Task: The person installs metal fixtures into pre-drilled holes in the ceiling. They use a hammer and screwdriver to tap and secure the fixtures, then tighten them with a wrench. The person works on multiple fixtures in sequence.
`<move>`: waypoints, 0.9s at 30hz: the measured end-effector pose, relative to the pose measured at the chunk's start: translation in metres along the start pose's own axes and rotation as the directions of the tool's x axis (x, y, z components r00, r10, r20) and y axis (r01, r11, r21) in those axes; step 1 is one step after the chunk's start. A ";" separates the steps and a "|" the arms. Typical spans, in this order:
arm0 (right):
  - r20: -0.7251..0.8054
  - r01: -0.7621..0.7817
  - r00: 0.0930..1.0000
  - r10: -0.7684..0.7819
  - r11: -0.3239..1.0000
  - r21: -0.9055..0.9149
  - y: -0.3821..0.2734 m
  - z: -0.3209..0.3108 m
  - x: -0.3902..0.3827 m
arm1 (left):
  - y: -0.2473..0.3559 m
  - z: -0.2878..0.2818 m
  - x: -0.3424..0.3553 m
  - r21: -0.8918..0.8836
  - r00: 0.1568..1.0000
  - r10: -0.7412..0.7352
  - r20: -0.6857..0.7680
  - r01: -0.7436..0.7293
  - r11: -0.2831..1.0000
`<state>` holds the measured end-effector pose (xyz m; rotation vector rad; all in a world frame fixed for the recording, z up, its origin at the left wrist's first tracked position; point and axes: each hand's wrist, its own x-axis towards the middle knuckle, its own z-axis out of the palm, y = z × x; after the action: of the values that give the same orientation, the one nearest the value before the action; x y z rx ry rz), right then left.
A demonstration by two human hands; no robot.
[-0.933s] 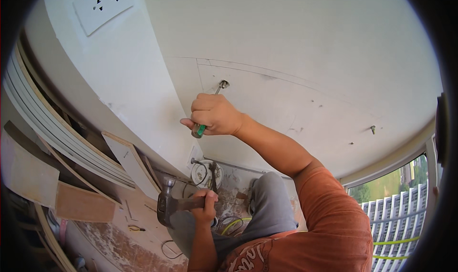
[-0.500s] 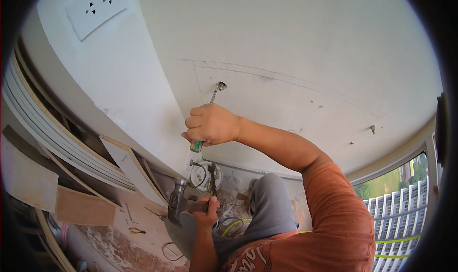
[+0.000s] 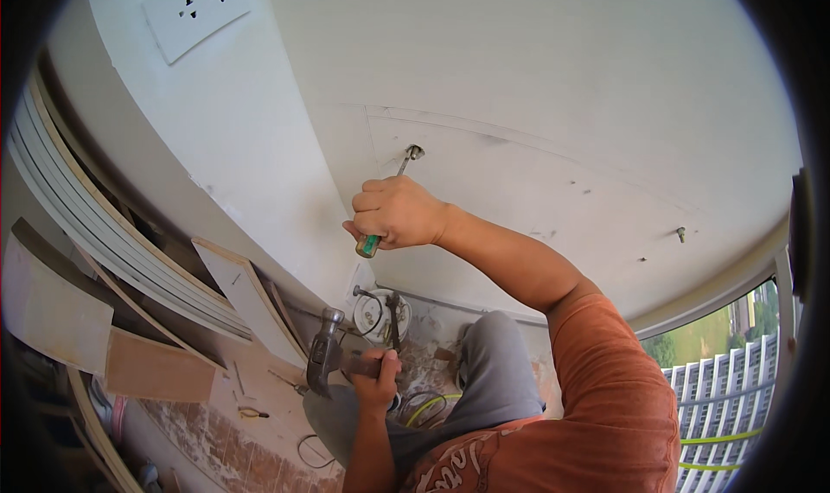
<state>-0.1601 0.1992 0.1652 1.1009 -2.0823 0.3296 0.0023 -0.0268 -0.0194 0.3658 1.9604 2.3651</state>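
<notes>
Up against the pale wall, the right hand is curled in a tight fist around a screwdriver with a green and clear handle. Its thin rod pokes out above the fist and goes up to a small round hole – the tip may touch the bit of metal there, but it is too small to be sure. Below the screwdriver, the left hand is wrapped around the brown handle of a hammer, with the metal head out to the left. Also below the screwdriver is a round white tub with dark things in it. Far to the right of the screwdriver, a bolt sticks out of the wall. Up and left of the screwdriver is a white socket plate – well apart from both hands.
</notes>
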 end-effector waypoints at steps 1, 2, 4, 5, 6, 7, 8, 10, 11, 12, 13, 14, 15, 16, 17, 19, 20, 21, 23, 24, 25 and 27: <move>0.022 0.007 1.000 -0.007 1.000 -0.016 0.000 0.001 0.000 | 0.002 0.000 0.002 0.053 1.000 0.000 0.009 0.000 0.999; 0.024 0.006 1.000 -0.006 1.000 -0.015 -0.001 0.001 -0.001 | 0.005 -0.001 0.006 0.051 1.000 -0.002 0.009 0.002 0.999; 0.016 0.009 1.000 -0.009 1.000 -0.001 -0.001 0.000 0.000 | 0.013 0.000 0.017 0.075 0.938 0.330 0.102 -0.338 0.938; 0.022 0.008 1.000 -0.008 1.000 -0.003 -0.002 0.000 0.000 | 0.014 0.009 0.023 0.069 0.939 0.328 0.101 -0.336 0.939; 0.022 0.014 1.000 -0.013 1.000 -0.008 -0.003 0.000 0.001 | 0.015 0.023 0.030 -0.056 0.890 0.456 0.005 -0.455 0.889; 0.021 0.019 1.000 -0.018 1.000 -0.013 -0.004 -0.001 0.002 | 0.018 0.032 0.036 -0.166 0.822 0.560 -0.107 -0.570 0.805; 0.026 0.018 1.000 -0.018 1.000 -0.014 -0.001 -0.001 0.003 | 0.013 0.034 0.045 -0.170 0.823 0.558 -0.109 -0.568 0.805; -0.037 0.060 0.997 -0.061 0.998 -0.002 0.000 0.001 0.005 | -0.020 0.029 0.057 0.116 0.972 -0.163 0.170 0.145 0.983; -0.034 0.066 0.997 -0.065 0.998 0.008 -0.005 0.003 0.005 | -0.051 0.020 0.051 0.113 0.973 -0.166 0.160 0.149 0.982; -0.025 0.052 0.998 -0.052 0.999 0.017 -0.008 0.005 0.009 | -0.088 0.008 0.045 0.285 0.990 0.014 0.142 -0.054 0.957; -0.007 0.017 1.000 -0.016 1.000 0.019 -0.008 0.002 0.006 | -0.089 0.011 0.035 0.365 0.984 0.079 0.157 -0.132 0.922; -0.001 0.015 1.000 -0.015 1.000 0.016 -0.003 0.002 0.009 | -0.093 0.015 0.041 0.437 0.969 0.176 0.171 -0.235 0.868; -0.045 0.031 0.999 -0.030 0.999 0.021 0.000 -0.004 0.002 | -0.058 0.034 0.032 0.222 0.961 0.224 0.161 -0.256 0.941; -0.110 0.078 0.991 -0.073 0.996 0.036 0.001 -0.005 0.004 | -0.024 0.043 0.031 0.016 0.953 0.282 0.113 -0.285 0.958; -0.114 0.083 0.990 -0.078 0.996 0.041 0.001 -0.004 0.006 | -0.007 0.044 0.033 -0.077 0.910 0.396 0.120 -0.389 0.918; -0.112 0.091 0.990 -0.083 0.994 0.069 -0.002 -0.003 0.008 | -0.012 0.041 0.044 0.020 0.929 0.350 0.118 -0.355 0.935; -0.112 0.092 0.990 -0.083 0.993 0.073 -0.003 -0.004 0.007 | -0.019 0.041 0.049 0.107 0.946 0.299 0.121 -0.312 0.944; -0.093 0.098 0.991 -0.092 0.993 0.061 0.001 -0.006 0.007 | -0.028 0.046 0.063 0.013 0.987 -0.013 0.159 0.011 1.000; -0.075 0.109 0.992 -0.106 0.993 0.045 0.005 -0.005 0.007 | -0.036 0.039 0.051 0.059 0.984 0.156 0.087 -0.161 0.985; -0.095 0.121 0.989 -0.114 0.990 0.066 0.001 -0.004 0.007 | -0.035 0.038 0.045 0.113 0.951 0.309 0.023 -0.310 0.944; -0.115 0.132 0.986 -0.122 0.987 0.088 -0.002 -0.003 0.006 | -0.036 0.041 0.046 0.110 0.952 0.306 0.025 -0.307 0.945; -0.111 0.129 0.987 -0.120 0.989 0.074 0.001 -0.007 0.009 | -0.037 0.043 0.054 0.223 0.946 0.314 0.073 -0.323 0.920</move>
<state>-0.1609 0.1985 0.1767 1.2290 -1.9117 0.4048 -0.0451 0.0320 -0.0399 0.7925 2.3230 2.2776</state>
